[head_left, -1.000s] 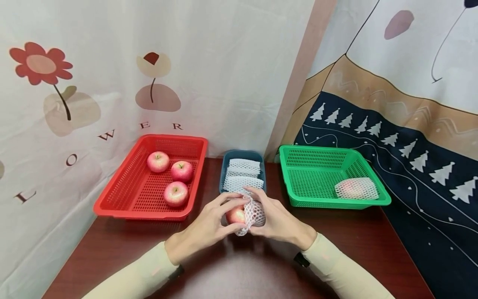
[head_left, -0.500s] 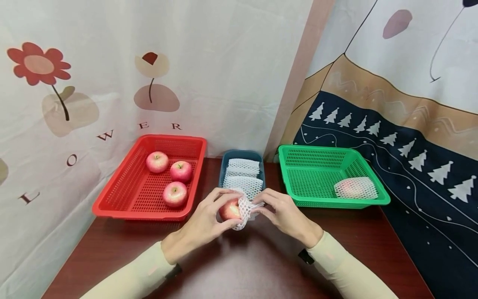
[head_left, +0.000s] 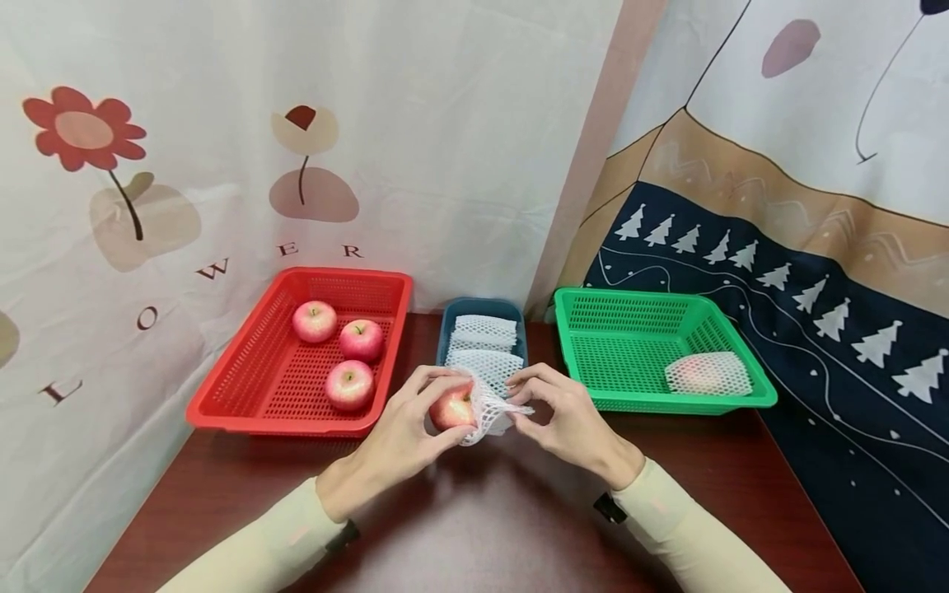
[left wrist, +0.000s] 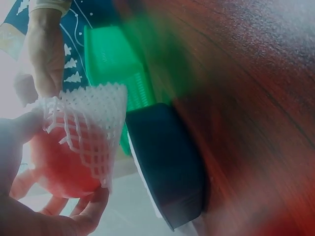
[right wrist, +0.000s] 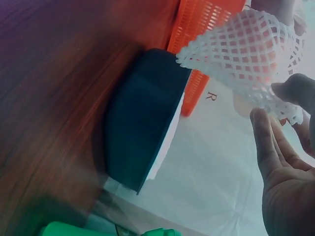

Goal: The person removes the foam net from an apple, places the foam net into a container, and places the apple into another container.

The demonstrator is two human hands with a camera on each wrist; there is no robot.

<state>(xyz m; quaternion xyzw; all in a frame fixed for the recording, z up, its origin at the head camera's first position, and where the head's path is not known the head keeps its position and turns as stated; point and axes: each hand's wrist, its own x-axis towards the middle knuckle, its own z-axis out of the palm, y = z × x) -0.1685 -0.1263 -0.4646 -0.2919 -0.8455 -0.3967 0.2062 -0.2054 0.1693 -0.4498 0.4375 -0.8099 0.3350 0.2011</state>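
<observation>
My left hand (head_left: 400,428) grips a red apple (head_left: 449,408), thumb below and fingers over the top. A white foam fruit net (head_left: 489,410) covers the apple's right side, its left part bare. From the right, my right hand (head_left: 577,424) pinches the net's loose edge between thumb and fingers. In the left wrist view the net (left wrist: 96,120) flares past the apple (left wrist: 64,169). The right wrist view shows red through the mesh of the net (right wrist: 236,51), with the right hand (right wrist: 285,162) at its edge.
A red basket (head_left: 245,375) with 3 bare apples (head_left: 350,385) stands at the left. Behind the hands, a dark blue box (head_left: 447,317) holds white foam nets (head_left: 483,331). A green basket (head_left: 608,346) at the right contains a netted apple (head_left: 708,375).
The right hand has moved from around the netted side of the apple to the net's right edge, drawing it out to the right. The left hand and apple have shifted slightly left.
</observation>
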